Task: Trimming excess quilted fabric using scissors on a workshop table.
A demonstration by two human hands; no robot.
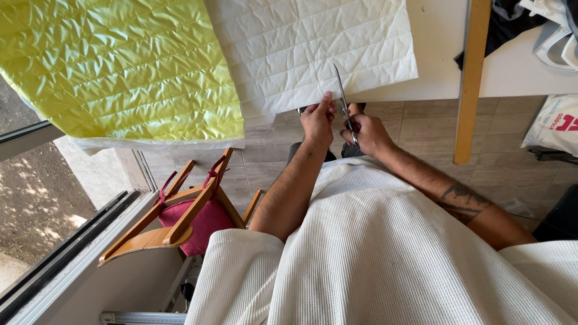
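— So, what are the hands doing?
— The left hand (317, 120) pinches the near edge of the white quilted cloth (313, 48), which lies on the white table (439, 42). The right hand (367, 133) has its fingers curled shut around the scissors (342, 90), blades on the cloth.
— And beside it?
— A yellow quilted cloth (114, 66), and a wooden chair (180, 210) below.

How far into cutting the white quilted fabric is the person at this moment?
Barely started. The scissors, in the right hand, have their blades just inside the near edge of the white quilted fabric, which overhangs the white table. The left hand pinches that edge beside the blades. Nearly the whole panel beyond them is uncut. The yellow quilted fabric lies untouched alongside.
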